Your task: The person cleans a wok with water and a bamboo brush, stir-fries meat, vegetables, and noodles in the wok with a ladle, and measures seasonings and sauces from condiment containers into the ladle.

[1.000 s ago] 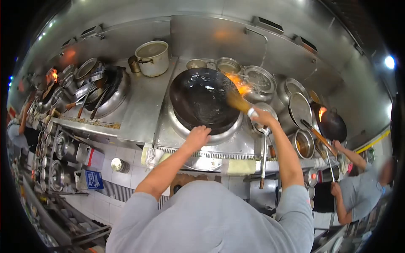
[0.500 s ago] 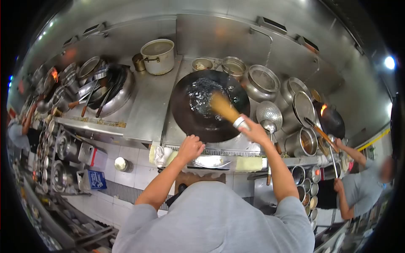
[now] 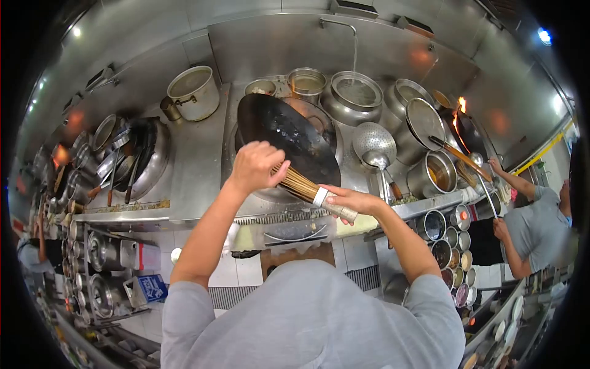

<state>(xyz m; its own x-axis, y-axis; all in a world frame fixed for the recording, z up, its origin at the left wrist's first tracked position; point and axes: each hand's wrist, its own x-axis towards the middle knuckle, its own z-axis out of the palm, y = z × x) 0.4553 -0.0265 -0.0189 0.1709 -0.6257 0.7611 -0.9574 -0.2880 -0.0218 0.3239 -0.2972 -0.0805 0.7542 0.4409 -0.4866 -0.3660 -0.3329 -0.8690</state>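
A large dark wok (image 3: 289, 132) is tilted up steeply over the burner ring in the middle of the stove. My left hand (image 3: 257, 166) is closed at the wok's near-left rim, close to the bristle end of a bamboo brush (image 3: 298, 186). The wok's edge seems to be in its grip. My right hand (image 3: 353, 204) is wrapped round the pale, banded handle of the brush, which slants from lower right to upper left in front of the wok.
A perforated ladle (image 3: 373, 143) lies right of the wok. Behind stand a white pot (image 3: 193, 92), a lidded pot (image 3: 355, 98) and a running tap (image 3: 354, 46). At the right, a co-worker (image 3: 534, 227) works at a flaming wok (image 3: 467, 132). Another person is at far left.
The wok has gone from lying nearly flat to tilted up. My left hand has risen with its rim. The brush has come out of the wok toward me, and the view has shifted.
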